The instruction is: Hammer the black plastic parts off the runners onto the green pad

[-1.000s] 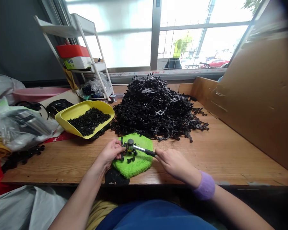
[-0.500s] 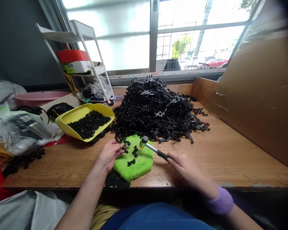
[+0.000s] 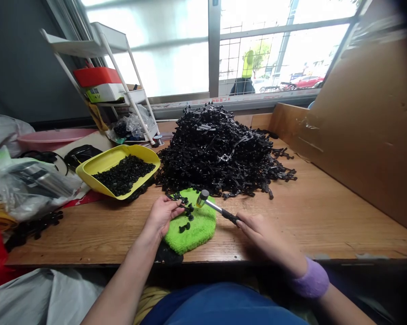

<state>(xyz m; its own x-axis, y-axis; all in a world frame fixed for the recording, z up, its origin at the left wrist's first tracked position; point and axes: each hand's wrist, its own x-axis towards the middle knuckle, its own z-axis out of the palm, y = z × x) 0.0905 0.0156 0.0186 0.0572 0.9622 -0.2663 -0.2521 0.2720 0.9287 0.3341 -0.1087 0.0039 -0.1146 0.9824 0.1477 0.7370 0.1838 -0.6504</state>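
The left hand (image 3: pixel 162 215) is pinching a black plastic strip (image 3: pixel 176 197) above a green cloth pad (image 3: pixel 193 232), and the right hand (image 3: pixel 262 238) is closing firmly around a small hammer (image 3: pixel 217 207). Its handle is pointing toward 10 o'clock, with the hammer's head (image 3: pixel 202 197) sitting at the left hand's 2 o'clock, just beside black studs (image 3: pixel 189 210), the left hand being nearer them.

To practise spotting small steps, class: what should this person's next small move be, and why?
Probably tap the black plastic part with the small mallet in the right hand: the mallet's head is raised close beside it, while the left hand steadies the part over the green pad.
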